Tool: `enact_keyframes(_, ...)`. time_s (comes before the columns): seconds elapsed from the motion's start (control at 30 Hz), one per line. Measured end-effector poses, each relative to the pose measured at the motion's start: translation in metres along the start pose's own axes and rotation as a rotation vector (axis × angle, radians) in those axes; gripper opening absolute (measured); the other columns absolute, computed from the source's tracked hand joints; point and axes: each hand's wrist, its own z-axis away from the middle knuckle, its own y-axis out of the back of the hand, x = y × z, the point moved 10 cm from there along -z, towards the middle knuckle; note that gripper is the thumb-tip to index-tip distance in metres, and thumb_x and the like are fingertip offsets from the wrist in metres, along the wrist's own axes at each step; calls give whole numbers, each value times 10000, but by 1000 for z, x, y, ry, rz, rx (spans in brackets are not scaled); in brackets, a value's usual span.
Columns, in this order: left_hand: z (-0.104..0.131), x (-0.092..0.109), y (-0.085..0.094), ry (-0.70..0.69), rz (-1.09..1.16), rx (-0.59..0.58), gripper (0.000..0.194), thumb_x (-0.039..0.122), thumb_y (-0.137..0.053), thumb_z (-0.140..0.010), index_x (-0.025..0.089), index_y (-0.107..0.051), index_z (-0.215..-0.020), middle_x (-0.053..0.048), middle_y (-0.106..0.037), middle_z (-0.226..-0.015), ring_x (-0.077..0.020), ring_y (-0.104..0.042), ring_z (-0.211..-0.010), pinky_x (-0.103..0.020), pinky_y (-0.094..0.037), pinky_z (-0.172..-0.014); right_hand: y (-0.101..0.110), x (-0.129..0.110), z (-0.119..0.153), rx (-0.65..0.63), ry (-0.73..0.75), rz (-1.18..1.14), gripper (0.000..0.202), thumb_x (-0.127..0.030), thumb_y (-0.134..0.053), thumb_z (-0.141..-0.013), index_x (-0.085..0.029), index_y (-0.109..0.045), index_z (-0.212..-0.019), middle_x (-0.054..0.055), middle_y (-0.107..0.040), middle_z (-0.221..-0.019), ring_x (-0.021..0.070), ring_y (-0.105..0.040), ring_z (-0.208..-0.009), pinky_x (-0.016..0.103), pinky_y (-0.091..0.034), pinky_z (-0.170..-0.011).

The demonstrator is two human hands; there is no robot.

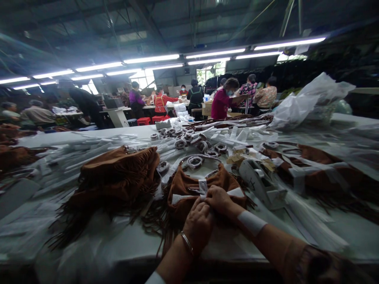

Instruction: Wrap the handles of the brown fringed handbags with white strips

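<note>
Fringed bag [177,187]: brown, suede-like material, matt, with a soft nap; the white band [203,187] across it appears papery, smooth and dull. Stacked bags [118,167]: the same matt brown finish. Bracelet [186,242]: polished metal, glossy. Crumpled sheeting [310,100]: thin, translucent plastic with a wrinkled sheen. Pale dispenser [250,175]: hard and smooth, seemingly plastic. Tabletop [127,238]: smooth and pale, its material indeterminable.

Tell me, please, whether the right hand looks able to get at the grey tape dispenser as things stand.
Probably yes: the grey tape dispenser is close by, with only the right end of the brown bag seemingly between, though the right hand would first have to leave the white strip.
</note>
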Motion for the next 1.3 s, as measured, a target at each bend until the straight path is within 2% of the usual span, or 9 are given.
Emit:
enact_keyframes(0.17, -1, -13, -13, 54, 24, -1, 295, 229, -490, -940, 267, -667, -1173, -104, -663, -1143, -272, -591, -1132, -483, -511, -1038, 0, -1, -2, -27, 24, 57, 178, -347, -697, -825, -175, -719, -780, 68, -697, -886, 180, -639, -814, 260, -436, -718)
enact_keyframes(0.37, 6, -23, -22, 65, -32, 41, 313, 243, -525, -931, 268, -671, -1206, -88, -567, -1385, -294, -426, -1378, -448, -453, -1138, 9, 3, -8, -32, 68, 133, 167, -323, -647, -878, -166, -699, -890, 110, -702, -939, 228, -649, -874, 299, -436, -746)
enact_keyframes(0.5, 9, -29, -30, 95, -29, 35, 325, 268, -530, -933, 275, -658, -1232, -81, -451, -1515, -316, -328, -1449, -488, -435, -1148, 25, 6, -7, 22, 105, 120, 140, -243, -580, -915, -158, -691, -912, 97, -687, -964, 200, -632, -899, 286, -443, -796)
enact_keyframes(0.63, 8, -29, -29, 92, -14, 27, 302, 280, -540, -931, 270, -668, -1204, -93, -429, -1532, -325, -301, -1461, -505, -422, -1151, 39, -21, 14, 101, 411, 89, 160, -225, -556, -940, -189, -710, -918, 74, -670, -1038, 199, -577, -1006, 321, -408, -897)
enact_keyframes(0.73, 8, -29, -29, 89, -10, 29, 280, 282, -536, -935, 260, -686, -1171, -106, -437, -1524, -319, -311, -1457, -466, -416, -1159, 28, -33, 33, 40, 562, 195, 142, -258, -621, -913, -256, -713, -1021, 55, -670, -1089, 238, -526, -1089, 384, -365, -929)
enact_keyframes(0.8, 8, -29, -27, 86, -8, 56, 286, 282, -538, -935, 268, -684, -1180, -104, -438, -1519, -307, -322, -1453, -452, -418, -1159, 21, -30, 36, 13, 525, 256, 186, -274, -622, -914, -274, -696, -1084, 56, -672, -1081, 247, -519, -1081, 395, -356, -911)
enact_keyframes(0.93, 10, -27, -25, 70, -11, 108, 300, 223, -546, -920, 265, -686, -1182, -115, -482, -1459, -304, -361, -1431, -464, -452, -1129, 20, -15, 25, 20, 314, 240, 181, -320, -567, -940, -257, -705, -1039, 58, -667, -1026, 228, -549, -988, 364, -366, -846)
enact_keyframes(1.07, 9, -25, -21, 55, 9, 135, 361, 173, -565, -899, 293, -666, -1225, -106, -505, -1413, -320, -374, -1415, -489, -474, -1102, 19, -8, 12, 1, 169, 168, 251, -317, -639, -858, -229, -692, -1087, 84, -640, -1058, 243, -560, -1014, 346, -373, -829)
enact_keyframes(1.3, 12, -20, -17, -24, -23, 221, 410, 117, -603, -850, 284, -665, -1219, -114, -526, -1334, -351, -399, -1385, -502, -530, -1031, 5, 7, -7, -80, 24, 28, 146, -282, -670, -778, -204, -757, -864, 64, -664, -971, 214, -608, -946, 291, -407, -810)
